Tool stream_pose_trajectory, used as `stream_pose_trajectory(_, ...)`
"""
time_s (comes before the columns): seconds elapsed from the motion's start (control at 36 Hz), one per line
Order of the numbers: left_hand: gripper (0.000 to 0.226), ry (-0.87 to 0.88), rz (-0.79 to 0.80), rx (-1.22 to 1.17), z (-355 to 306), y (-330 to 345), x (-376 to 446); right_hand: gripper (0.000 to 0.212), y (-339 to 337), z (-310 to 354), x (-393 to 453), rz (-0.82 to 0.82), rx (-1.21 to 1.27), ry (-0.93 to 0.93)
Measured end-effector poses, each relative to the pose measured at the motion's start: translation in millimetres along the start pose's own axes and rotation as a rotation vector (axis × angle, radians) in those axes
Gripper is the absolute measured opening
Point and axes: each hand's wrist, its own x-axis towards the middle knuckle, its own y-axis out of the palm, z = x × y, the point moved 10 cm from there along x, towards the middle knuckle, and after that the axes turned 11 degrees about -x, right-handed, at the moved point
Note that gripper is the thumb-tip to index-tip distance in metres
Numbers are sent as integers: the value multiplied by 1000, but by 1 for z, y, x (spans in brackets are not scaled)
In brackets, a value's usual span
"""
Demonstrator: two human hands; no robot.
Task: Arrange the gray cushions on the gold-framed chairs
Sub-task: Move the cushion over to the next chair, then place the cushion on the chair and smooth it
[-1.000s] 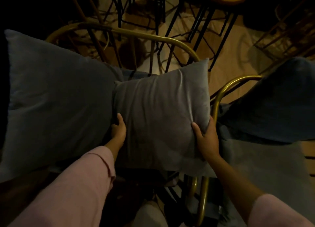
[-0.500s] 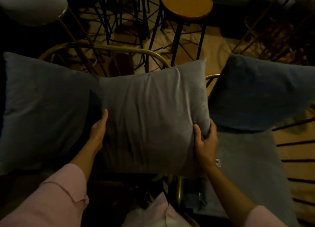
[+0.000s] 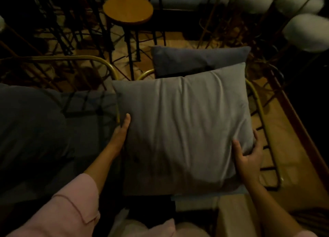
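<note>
I hold a square gray cushion (image 3: 183, 129) in front of me over the right gold-framed chair (image 3: 261, 115). My left hand (image 3: 122, 131) lies flat against its left edge. My right hand (image 3: 249, 158) grips its lower right corner, thumb on the front. Behind it a darker gray cushion (image 3: 195, 60) leans against that chair's back. To the left, another gray cushion (image 3: 30, 122) rests on the left gold-framed chair (image 3: 99, 60), over its gray seat pad (image 3: 89, 115).
A round wooden stool (image 3: 128, 10) on black legs stands behind the chairs, among several black stool legs. White fluffy stools (image 3: 306, 31) sit at the upper right. Wooden floor (image 3: 288, 156) shows to the right of the right chair.
The cushion in my hands has moved right, from the left chair to over the right chair. My view turned right with it; the left cushion now lies at the frame's left edge.
</note>
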Motion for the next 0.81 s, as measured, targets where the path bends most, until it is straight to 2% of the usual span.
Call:
stream_pose_trajectory(0.08, 117, -3, 32, 19, 13, 55, 1, 89, -19, -41, 18, 26, -64, 108)
stream_pose_trajectory(0.17, 97, 31, -33, 55, 26, 94, -6, 95, -19, -75, 34, 119, -103, 184)
stream_pose_trajectory(0.19, 100, 46, -76, 92, 30, 104, -10, 98, -15, -87, 39, 161, -112, 206)
stream_pose_trajectory(0.25, 119, 83, -117, 184, 41, 122, -14, 113, -2, -112, 46, 255, -144, 255)
stream_pose_trajectory(0.33, 137, 124, -120, 444, 63, 145, -15, 125, 38, -145, 41, 514, -387, 267)
stream_pose_trajectory(0.39, 135, 135, -114, 685, 76, 161, -21, 123, 66, -153, 23, 693, -589, 214)
stream_pose_trajectory(0.42, 134, 155, -126, 752, 80, 166, -21, 124, 74, -153, 16, 727, -628, 212)
stream_pose_trajectory(0.67, 131, 112, -87, 830, 88, 157, -10, 127, 80, -152, 9, 738, -659, 240)
stream_pose_trajectory(0.75, 128, 109, -38, 801, 80, 149, -9, 126, 74, -136, 13, 666, -585, 220)
stream_pose_trajectory(0.81, 124, 145, -27, 804, 71, 135, -11, 116, 77, -113, 13, 612, -559, 141)
